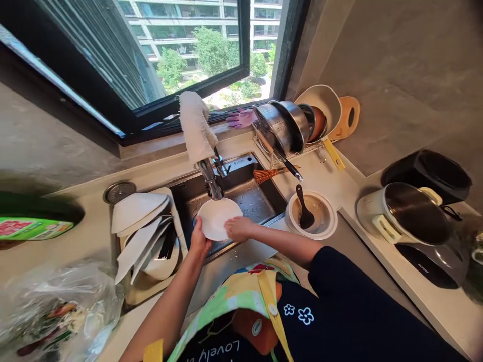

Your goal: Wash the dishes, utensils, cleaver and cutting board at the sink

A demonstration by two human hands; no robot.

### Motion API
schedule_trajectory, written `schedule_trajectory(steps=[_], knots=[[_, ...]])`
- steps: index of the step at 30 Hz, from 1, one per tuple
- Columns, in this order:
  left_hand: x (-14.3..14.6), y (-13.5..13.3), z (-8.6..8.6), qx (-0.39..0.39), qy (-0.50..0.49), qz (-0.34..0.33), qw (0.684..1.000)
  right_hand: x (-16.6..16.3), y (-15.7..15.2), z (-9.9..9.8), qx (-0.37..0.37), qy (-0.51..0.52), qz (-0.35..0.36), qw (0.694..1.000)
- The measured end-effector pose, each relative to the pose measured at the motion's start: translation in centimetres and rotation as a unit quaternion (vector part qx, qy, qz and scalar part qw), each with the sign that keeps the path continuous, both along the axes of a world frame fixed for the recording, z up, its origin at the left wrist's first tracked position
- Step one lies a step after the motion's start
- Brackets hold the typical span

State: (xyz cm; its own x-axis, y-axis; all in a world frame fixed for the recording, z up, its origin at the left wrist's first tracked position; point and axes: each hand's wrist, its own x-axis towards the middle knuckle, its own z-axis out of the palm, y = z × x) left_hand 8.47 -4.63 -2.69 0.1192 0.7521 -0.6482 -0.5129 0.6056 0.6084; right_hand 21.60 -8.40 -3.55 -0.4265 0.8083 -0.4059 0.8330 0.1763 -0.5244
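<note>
A white plate [213, 216] is tilted under the faucet [211, 183], over the sink's near edge. My left hand [199, 240] grips its left rim, thumb on the upper face. On the right part of the plate's face lies my right hand [238, 229], with its fingers curled and pressed together. Whatever those fingers hold, if anything, is hidden. Below and behind the plate is the steel sink [247, 193], wet with drops. A white towel [195, 128] hangs over the faucet's upper part.
Left of the sink, a rack [177, 206] holds white dishes; a plastic bag of scraps [64, 322] sits nearer. To the right stand a white pot [290, 223] with a black rice paddle [306, 216], a bamboo brush [268, 174], racked steel pans [277, 125] and a large pot [377, 213].
</note>
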Motion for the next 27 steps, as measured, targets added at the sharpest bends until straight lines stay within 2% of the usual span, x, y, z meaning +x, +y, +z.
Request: schedule_trajectory(steps=[2,4,5,8,10,12,15,17,19,23,25,27], knots=[[0.3,-0.3,0.2,0.003,-0.023,-0.022,0.999,0.5,0.3,0.0,0.058,-0.034,-0.077,0.995],[0.8,-0.6,0.2,0.012,-0.051,-0.026,0.998,-0.5,1.0,-0.1,0.102,0.002,-0.121,0.987],[1.0,-0.7,0.2,0.012,-0.059,-0.026,0.998,-1.4,1.2,-0.1,0.108,0.038,-0.112,0.987],[0.6,-0.2,-0.1,0.007,-0.037,-0.011,0.999,-2.7,0.7,-0.3,0.072,0.115,-0.013,0.991],[-0.3,0.3,-0.3,0.022,-0.019,-0.011,1.000,-1.5,-0.1,-0.4,0.043,0.113,0.034,0.992],[-1.1,0.6,-0.3,0.043,-0.011,-0.027,0.999,0.9,-0.5,-0.5,0.038,0.069,0.058,0.995],[-1.6,0.5,-0.2,0.013,-0.007,-0.076,0.997,3.6,0.1,-0.6,0.127,0.010,0.077,0.989],[-1.4,0.4,-0.1,-0.022,-0.009,-0.094,0.995,3.5,0.7,-0.8,0.183,0.005,0.070,0.981],[-1.2,0.5,-0.1,-0.024,-0.009,-0.078,0.997,1.8,0.9,-1.2,0.153,0.001,0.049,0.987],[-0.9,0.8,-0.5,0.017,0.010,-0.018,1.000,-3.1,-0.1,-1.6,0.020,0.029,-0.011,0.999],[-1.0,0.9,-0.8,0.015,0.007,-0.010,1.000,-4.3,-1.0,-1.6,0.025,0.066,-0.024,0.997],[-1.4,0.9,-0.9,0.026,-0.001,-0.012,1.000,-3.6,-1.8,-1.6,0.059,0.090,0.016,0.994]])
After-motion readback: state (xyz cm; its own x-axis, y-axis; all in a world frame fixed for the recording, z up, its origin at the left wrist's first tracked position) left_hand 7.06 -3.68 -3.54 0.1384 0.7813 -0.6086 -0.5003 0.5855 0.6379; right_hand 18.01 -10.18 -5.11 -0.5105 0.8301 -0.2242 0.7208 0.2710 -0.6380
